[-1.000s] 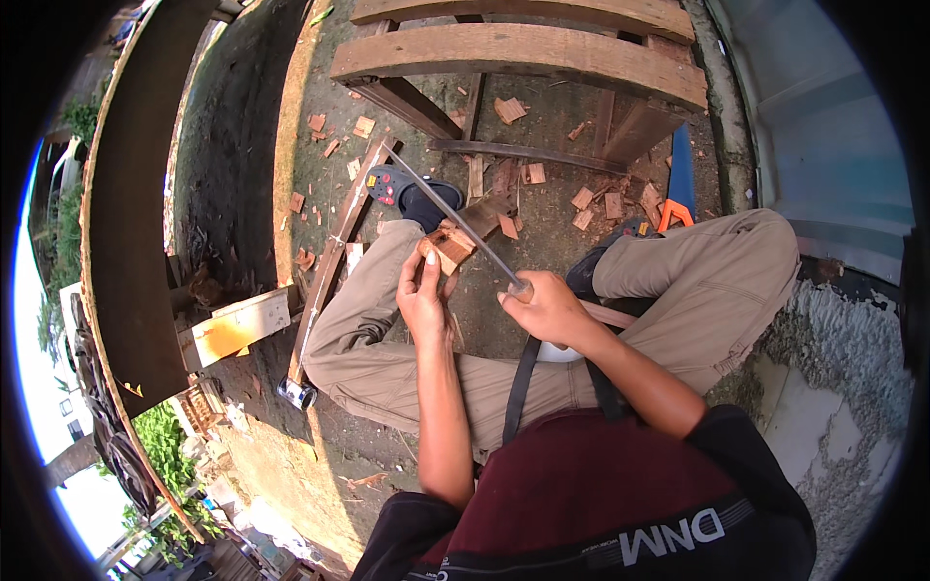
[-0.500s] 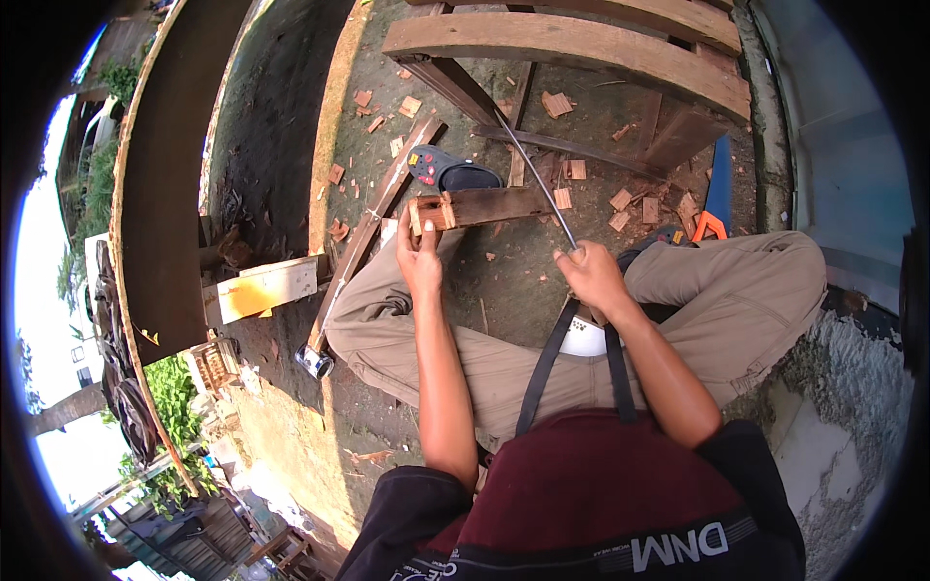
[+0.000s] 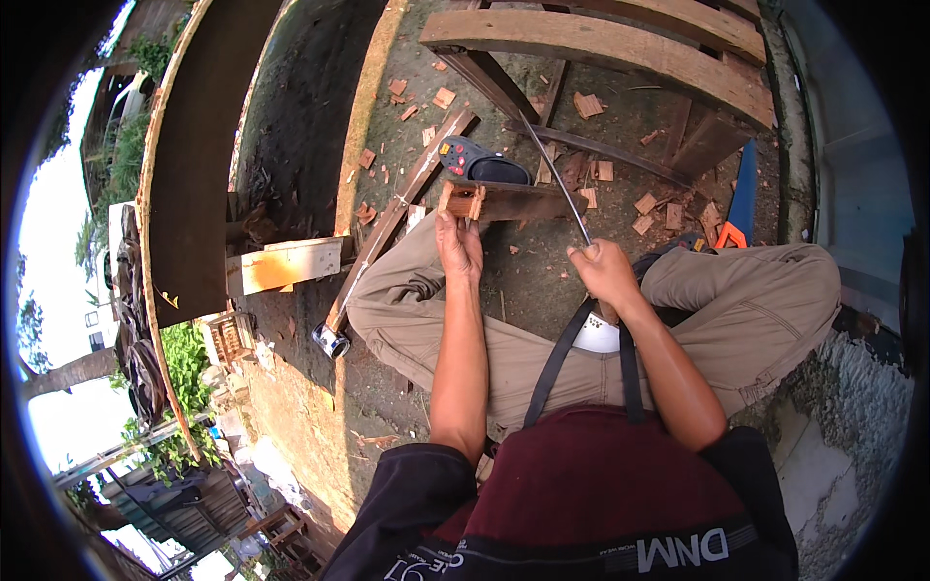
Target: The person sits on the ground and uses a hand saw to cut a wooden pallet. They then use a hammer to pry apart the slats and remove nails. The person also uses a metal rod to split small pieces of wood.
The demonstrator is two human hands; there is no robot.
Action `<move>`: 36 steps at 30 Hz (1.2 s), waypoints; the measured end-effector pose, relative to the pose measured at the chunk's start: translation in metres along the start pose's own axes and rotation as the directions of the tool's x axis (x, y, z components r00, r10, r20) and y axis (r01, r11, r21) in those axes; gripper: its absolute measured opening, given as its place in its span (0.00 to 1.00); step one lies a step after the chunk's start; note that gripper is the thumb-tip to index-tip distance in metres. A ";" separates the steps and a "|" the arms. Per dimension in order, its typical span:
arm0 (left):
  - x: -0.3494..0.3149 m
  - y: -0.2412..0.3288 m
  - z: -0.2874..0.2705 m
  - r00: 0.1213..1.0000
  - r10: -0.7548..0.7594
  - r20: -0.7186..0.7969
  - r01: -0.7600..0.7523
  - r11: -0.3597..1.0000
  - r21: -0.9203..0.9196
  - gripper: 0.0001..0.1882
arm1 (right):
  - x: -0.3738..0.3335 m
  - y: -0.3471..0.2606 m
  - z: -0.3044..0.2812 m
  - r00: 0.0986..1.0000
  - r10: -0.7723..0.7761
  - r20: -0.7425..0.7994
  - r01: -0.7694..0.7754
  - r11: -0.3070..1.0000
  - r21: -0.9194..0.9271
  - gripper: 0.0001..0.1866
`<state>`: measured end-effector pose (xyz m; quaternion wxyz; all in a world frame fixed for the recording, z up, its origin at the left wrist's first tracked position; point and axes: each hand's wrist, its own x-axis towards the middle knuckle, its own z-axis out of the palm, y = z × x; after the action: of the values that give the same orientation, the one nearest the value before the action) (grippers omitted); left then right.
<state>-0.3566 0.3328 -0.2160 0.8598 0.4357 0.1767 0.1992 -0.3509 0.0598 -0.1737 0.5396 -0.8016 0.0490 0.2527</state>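
My left hand [image 3: 460, 250] grips the near-left end of a short dark wooden beam [image 3: 528, 202], fingers and thumb at its lower edge. That end is cut to lighter, reddish raw wood with a notched shape. My right hand [image 3: 603, 271] is closed round the handle of a long, thin metal tool [image 3: 555, 174], which slants up and left past the beam's right end. Whether it is a blade seen edge-on or a rod, I cannot tell. Part of its brownish handle shows below my fist.
A slatted wooden frame [image 3: 601, 48] stands ahead. Wood chips [image 3: 646, 203] litter the ground. A handsaw [image 3: 743, 198] with an orange handle lies at right. A long marked timber [image 3: 397, 213] lies left of my clogged foot [image 3: 480, 160], near a tape measure [image 3: 331, 340].
The whole view has shifted, so things appear farther right. My left hand's hold on the cut end has changed, and that end looks slightly turned. My right hand keeps its grip.
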 end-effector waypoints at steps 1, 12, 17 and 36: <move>0.001 -0.004 -0.003 1.000 0.001 -0.009 -0.001 0.999 -0.046 0.30 | 0.001 0.004 0.001 1.000 0.002 0.007 -0.002 1.000 0.013 0.22; 0.002 -0.010 -0.008 0.989 -0.142 0.034 0.134 0.976 0.174 0.38 | 0.003 0.004 0.005 0.995 0.076 0.069 -0.078 0.996 0.033 0.24; -0.015 -0.007 0.036 0.941 -0.230 0.247 0.172 0.957 0.234 0.36 | 0.002 0.006 0.008 0.999 0.018 0.037 -0.021 0.996 0.085 0.29; -0.023 -0.044 0.087 0.945 -0.300 0.126 0.248 0.915 0.318 0.52 | -0.008 0.002 0.004 0.976 -0.186 0.112 0.115 0.882 0.457 0.21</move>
<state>-0.3268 0.2382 -0.2006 0.8156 0.5467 0.1894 0.0089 -0.3604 0.0605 -0.1730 0.7297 -0.6355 0.0020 0.2523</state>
